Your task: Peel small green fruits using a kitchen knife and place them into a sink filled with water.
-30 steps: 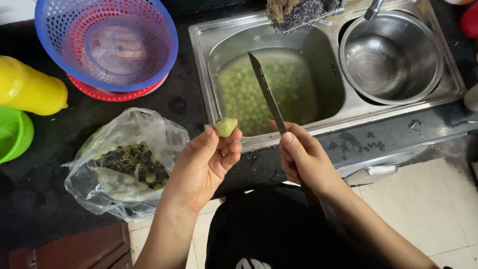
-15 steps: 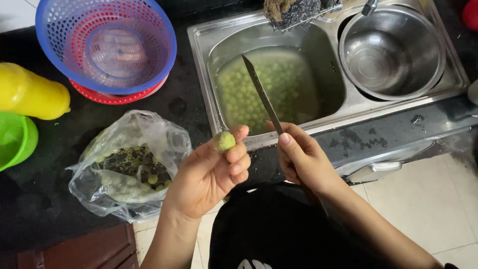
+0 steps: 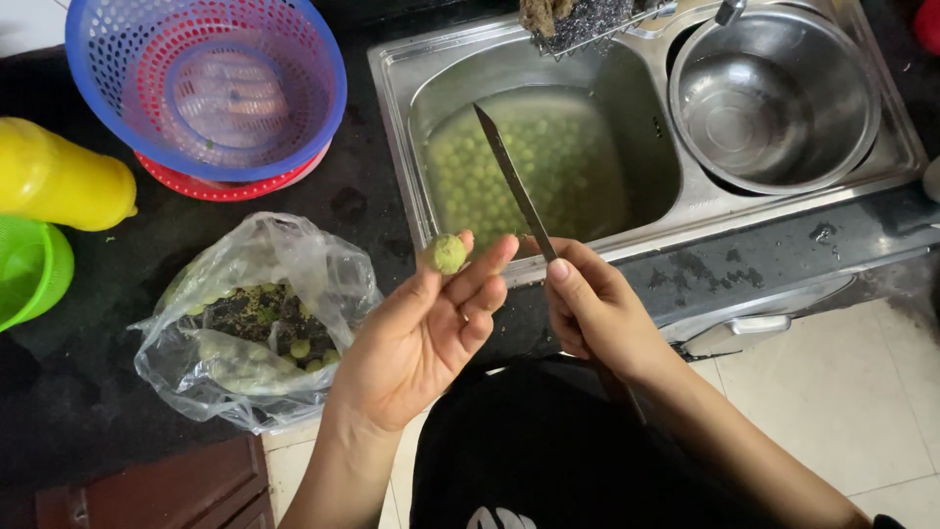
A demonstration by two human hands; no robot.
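Two bare hands raised over the front edge of a dark tabletop [image 3: 147,284], just before a steel sink [image 3: 548,167]. Left hand [image 3: 426,333] turned palm up, fingers half curled, pinching a small round green fruit [image 3: 448,254] between thumb tip and forefinger tip, lifted clear of the palm so its surface stays exposed on most sides. Right hand [image 3: 597,309] closed around the handle of a slim knife [image 3: 514,186], forefinger laid along the spine, blade angled up and away from the body, tip out over the sink basin, apart from the fruit. Basin below filled with cloudy water and many similar green fruits, right under the blade. Left of the hands, an open clear plastic bag [image 3: 255,323] on the tabletop, holding more green fruits and dark scraps, mouth turned toward the left hand. Farther out: blue and red colanders [image 3: 206,93] stacked, yellow bottle [image 3: 59,186], green bowl [image 3: 34,279], steel bowl [image 3: 774,98] in the second basin.
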